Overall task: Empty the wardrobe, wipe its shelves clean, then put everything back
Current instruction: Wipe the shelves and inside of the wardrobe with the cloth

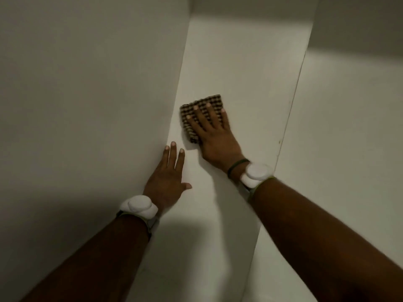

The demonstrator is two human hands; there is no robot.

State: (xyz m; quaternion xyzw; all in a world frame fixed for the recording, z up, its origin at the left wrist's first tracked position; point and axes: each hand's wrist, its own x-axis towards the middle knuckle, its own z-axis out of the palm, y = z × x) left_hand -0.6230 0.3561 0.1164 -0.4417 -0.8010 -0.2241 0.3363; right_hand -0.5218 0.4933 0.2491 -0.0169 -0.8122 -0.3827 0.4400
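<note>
Clearly I am in the wiping step — the shelf (229, 73) in front of me is bare, with nothing of the wardrobe's contents anywhere in view, so by my reading the emptying is done and the putting-back has not begun.

My right hand (214, 134) lies flat with fingers spread on a folded checked cloth (201, 110), pressing it down onto the white shelf rather than gripping it; the cloth sits towards the left part of the board, near but not touching the side wall (87, 94) of the wardrobe. My left hand (168, 177) is open and holds nothing — its fingers rest along the seam where the shelf meets that side wall, seemingly to steady me. Both wrists carry a white band, and the right also has a dark loop.

To the right a thin seam (292, 99) divides this board from a neighbouring surface (349, 127), with a small dark speck beside it.

For the next move I would keep the palm flat and the pressure even, and sweep the cloth across the unwiped stretch — out to the back of the shelf and over to that seam — taking care the cloth does not bunch or slip from under my fingers. The left hand should stay clear of the path.
</note>
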